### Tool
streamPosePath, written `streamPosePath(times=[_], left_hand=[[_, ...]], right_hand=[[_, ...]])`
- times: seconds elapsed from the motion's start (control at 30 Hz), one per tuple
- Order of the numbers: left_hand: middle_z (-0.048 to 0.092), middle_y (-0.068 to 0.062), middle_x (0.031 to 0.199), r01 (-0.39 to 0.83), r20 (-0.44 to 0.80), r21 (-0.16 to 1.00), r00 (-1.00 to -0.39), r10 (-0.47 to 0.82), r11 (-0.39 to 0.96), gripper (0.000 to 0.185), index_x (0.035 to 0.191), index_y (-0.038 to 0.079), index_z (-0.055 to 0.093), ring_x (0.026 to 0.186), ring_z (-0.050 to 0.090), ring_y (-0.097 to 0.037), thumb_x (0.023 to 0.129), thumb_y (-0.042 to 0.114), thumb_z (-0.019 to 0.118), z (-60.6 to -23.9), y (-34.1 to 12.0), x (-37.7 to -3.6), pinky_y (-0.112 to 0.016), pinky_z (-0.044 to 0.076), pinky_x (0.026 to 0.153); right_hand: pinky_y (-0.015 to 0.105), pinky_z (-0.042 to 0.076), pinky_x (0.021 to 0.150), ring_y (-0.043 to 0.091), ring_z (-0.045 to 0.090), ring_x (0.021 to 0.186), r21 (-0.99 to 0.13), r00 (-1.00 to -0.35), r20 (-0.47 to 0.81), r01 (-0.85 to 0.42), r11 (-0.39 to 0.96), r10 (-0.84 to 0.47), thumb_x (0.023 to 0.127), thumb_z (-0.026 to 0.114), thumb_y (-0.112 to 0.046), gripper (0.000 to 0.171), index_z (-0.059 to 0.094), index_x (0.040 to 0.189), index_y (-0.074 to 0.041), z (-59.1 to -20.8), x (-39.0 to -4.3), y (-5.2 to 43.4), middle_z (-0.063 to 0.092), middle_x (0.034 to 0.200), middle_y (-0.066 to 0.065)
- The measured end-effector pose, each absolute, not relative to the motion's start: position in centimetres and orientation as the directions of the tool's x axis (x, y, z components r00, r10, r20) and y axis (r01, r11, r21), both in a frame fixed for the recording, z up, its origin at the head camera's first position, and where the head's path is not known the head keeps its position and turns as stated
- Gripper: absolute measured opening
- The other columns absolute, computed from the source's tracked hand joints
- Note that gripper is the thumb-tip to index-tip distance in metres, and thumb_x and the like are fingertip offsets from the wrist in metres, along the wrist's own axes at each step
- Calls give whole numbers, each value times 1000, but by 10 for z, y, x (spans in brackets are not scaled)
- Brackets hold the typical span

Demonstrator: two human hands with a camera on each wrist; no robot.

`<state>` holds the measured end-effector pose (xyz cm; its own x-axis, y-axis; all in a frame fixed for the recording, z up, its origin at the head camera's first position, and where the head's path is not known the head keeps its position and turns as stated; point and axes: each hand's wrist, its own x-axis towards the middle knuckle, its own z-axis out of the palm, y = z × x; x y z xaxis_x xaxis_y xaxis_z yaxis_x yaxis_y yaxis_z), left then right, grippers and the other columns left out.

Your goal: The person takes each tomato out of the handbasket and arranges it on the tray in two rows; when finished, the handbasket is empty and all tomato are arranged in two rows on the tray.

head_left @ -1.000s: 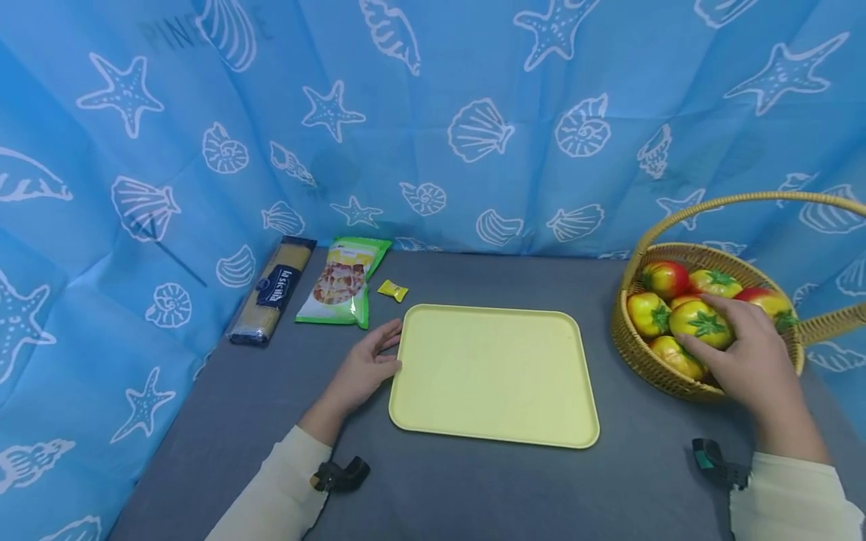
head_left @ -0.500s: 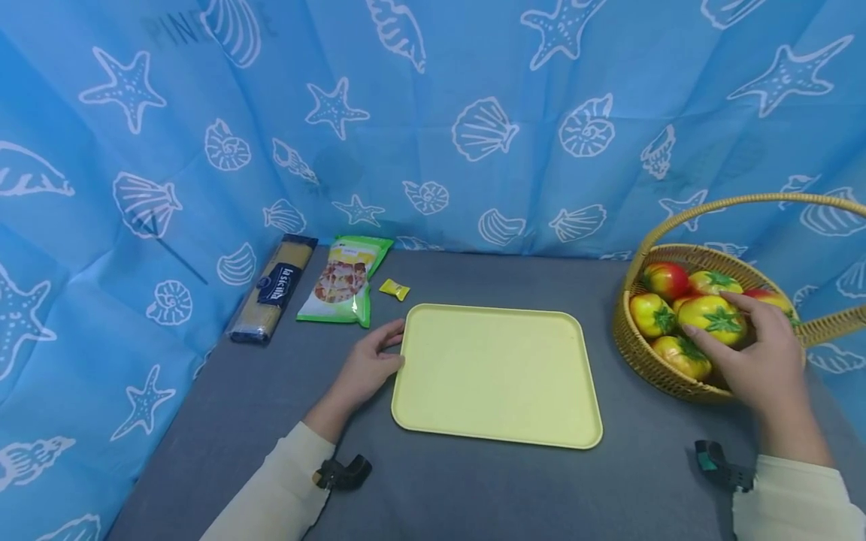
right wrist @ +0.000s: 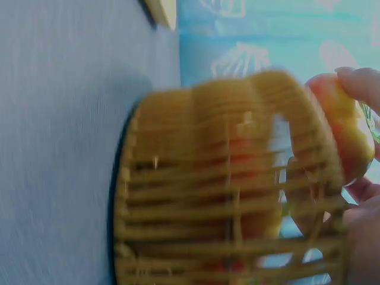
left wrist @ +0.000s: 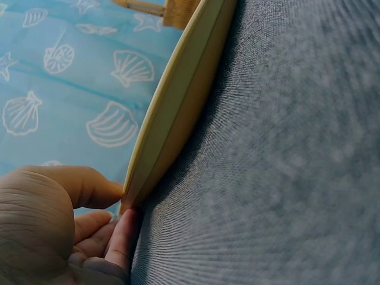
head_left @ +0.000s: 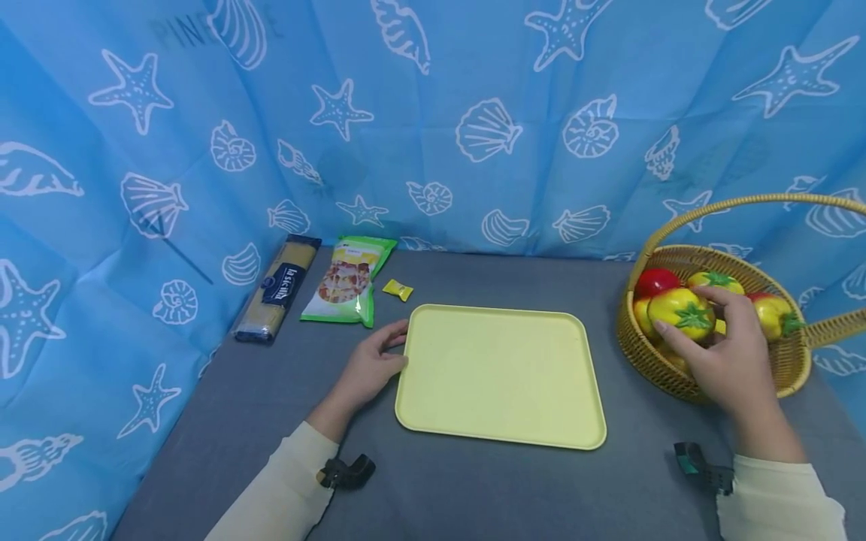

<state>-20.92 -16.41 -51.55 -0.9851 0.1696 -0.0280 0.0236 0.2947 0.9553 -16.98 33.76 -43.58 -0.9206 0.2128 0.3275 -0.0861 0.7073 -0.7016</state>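
Pinching: right hand point(head_left: 739, 357), yellow fruit point(head_left: 679, 313) (leafy end up) | left hand point(head_left: 370, 368), tray point(head_left: 501, 377), long axis left-right

Head cam evenly lit, mostly sharp; left wrist dimmer, tablecloth point(left wrist: 297, 172) soft at 4 o'clock. Right wrist: basket point(right wrist: 225, 113) smeared at 6; curtain point(right wrist: 297, 35) washed out toward 1.

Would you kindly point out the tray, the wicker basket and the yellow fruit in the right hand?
Tray point(head_left: 501, 377): head view, middle of its flat surface.
Wicker basket point(head_left: 638, 352): head view, outer wall.
Yellow fruit point(head_left: 670, 310): head view, yellow skin near its middle.
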Motion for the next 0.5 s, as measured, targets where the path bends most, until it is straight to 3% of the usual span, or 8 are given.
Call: streamPosePath(times=[0.27, 0.5], left_hand=[[60, -10, 154, 38, -14, 957, -984, 175, 286, 65, 159, 5, 55, 137, 59, -27, 96, 1, 70, -516, -164, -209, -47, 57, 104], [60, -11, 154, 52, -1, 958, -983, 186, 281, 65, 160, 4, 54, 136, 60, -28, 96, 0, 69, -515, -164, -207, -45, 58, 103]], right_hand=[[11, 37, 78, 9, 39, 115, -682, -897, 423, -221, 697, 129, 90, 87, -10, 69, 56, 151, -1, -437, -169, 309, 52, 141, 16], [16, 37, 84, 16, 41, 120, -653, -889, 456, -314, 690, 27, 87, 90, -7, 68, 59, 147, -2, -438, -168, 284, 55, 141, 19]])
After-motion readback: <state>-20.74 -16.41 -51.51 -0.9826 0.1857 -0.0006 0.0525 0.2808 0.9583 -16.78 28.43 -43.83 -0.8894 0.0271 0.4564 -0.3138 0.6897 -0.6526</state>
